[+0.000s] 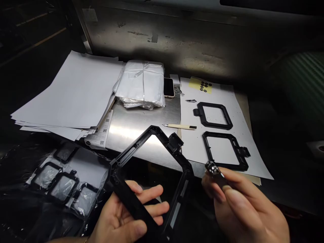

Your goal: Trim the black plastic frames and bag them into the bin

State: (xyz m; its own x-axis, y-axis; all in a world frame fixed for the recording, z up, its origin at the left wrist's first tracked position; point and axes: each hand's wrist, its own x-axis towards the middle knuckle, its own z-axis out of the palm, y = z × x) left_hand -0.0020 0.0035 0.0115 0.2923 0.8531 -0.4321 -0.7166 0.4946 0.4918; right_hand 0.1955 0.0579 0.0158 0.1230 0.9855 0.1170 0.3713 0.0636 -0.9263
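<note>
My left hand [129, 212] holds a black plastic frame [152, 162] by its lower left side, fingers curled under it and thumb across the edge. The frame tilts up over the table's front edge. My right hand [243, 206] is closed on a small dark tool with a shiny metal tip [212, 168], held just right of the frame. Two more black frames lie flat on a white sheet to the right, one farther back [214, 115] and one nearer [226, 150].
A stack of white paper [73, 94] covers the left of the metal table [136, 125]. Behind sit a bundle of clear bags [141, 84] and a phone [168, 87]. A thin wooden-handled knife [179, 126] lies mid-table. Bagged black frames [63, 182] lie lower left.
</note>
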